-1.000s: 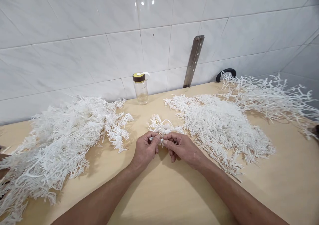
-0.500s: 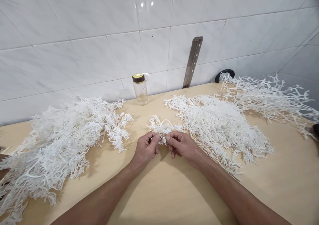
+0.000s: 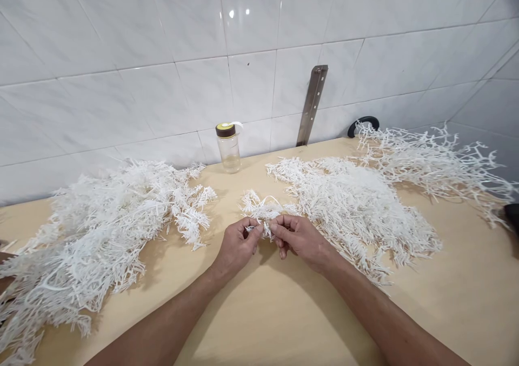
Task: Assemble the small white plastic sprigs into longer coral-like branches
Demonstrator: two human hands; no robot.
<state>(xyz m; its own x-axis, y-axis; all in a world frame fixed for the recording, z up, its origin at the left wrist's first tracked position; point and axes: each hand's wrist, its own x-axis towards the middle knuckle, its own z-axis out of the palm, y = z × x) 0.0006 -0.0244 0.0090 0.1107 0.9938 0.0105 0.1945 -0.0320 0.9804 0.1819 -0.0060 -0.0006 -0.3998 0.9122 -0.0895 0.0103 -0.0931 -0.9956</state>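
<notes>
My left hand (image 3: 238, 245) and my right hand (image 3: 299, 238) meet at the middle of a light wooden table (image 3: 267, 312). Both pinch a small white branched plastic piece (image 3: 261, 210) between thumb and fingertips, just above the tabletop. The piece's far end fans out beyond my fingers. A large heap of the same white branched pieces (image 3: 101, 231) lies to the left. Another heap (image 3: 357, 198) lies to the right, close to my right hand.
A clear bottle with a brown and yellow cap (image 3: 229, 146) stands at the tiled wall. A metal strip (image 3: 311, 105) leans on the tiles. A sparser pile of white branches (image 3: 438, 160) and a black curved handle (image 3: 363, 122) sit at the far right.
My hands stay together on the small white piece; my fingers shifted slightly on it. The view tilted up a little.
</notes>
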